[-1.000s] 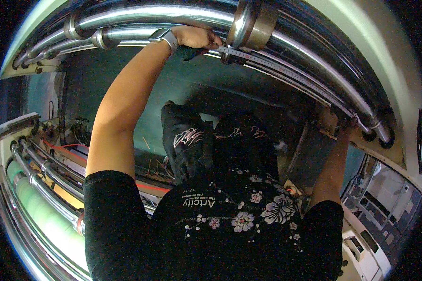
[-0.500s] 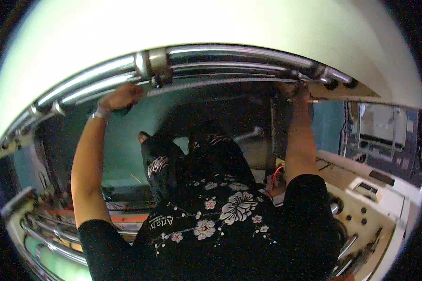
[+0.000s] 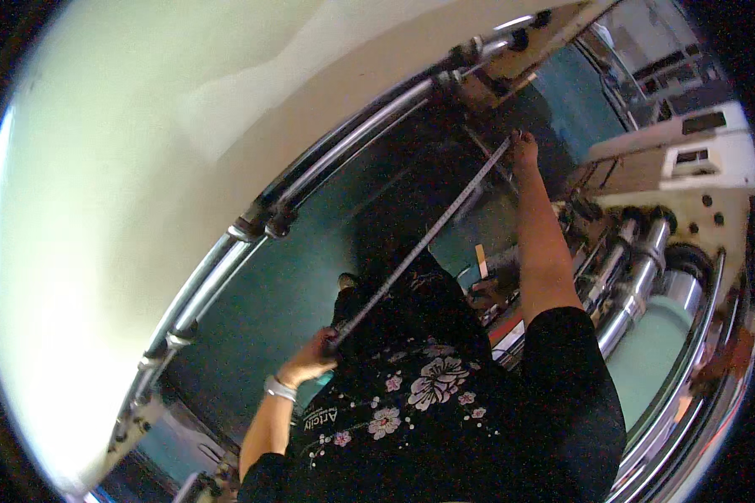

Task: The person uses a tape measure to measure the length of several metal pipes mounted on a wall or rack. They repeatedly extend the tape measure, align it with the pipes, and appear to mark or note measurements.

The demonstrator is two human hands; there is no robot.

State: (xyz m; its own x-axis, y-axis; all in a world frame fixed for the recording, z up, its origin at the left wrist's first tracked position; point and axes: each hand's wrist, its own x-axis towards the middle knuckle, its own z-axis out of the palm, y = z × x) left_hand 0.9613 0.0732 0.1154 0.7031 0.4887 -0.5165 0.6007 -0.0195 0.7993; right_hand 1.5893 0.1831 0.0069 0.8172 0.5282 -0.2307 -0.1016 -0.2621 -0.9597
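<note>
The tape (image 3: 428,237) is too blurred to read, its near end mostly hidden in the left hand's (image 3: 309,360) curled fingers. Its arm stretched forward, the right hand (image 3: 524,149) grips the far end (fingertips murky); the left sits lower, beside the shirt (image 3: 453,453), the tape slanting straight between.

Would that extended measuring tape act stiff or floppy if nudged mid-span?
The measuring tape looks thin and narrow, so it's probably light and may bend when nudged. It runs nearly straight between the left hand and right hand, so it likely resists sagging while held at both ends.
</note>
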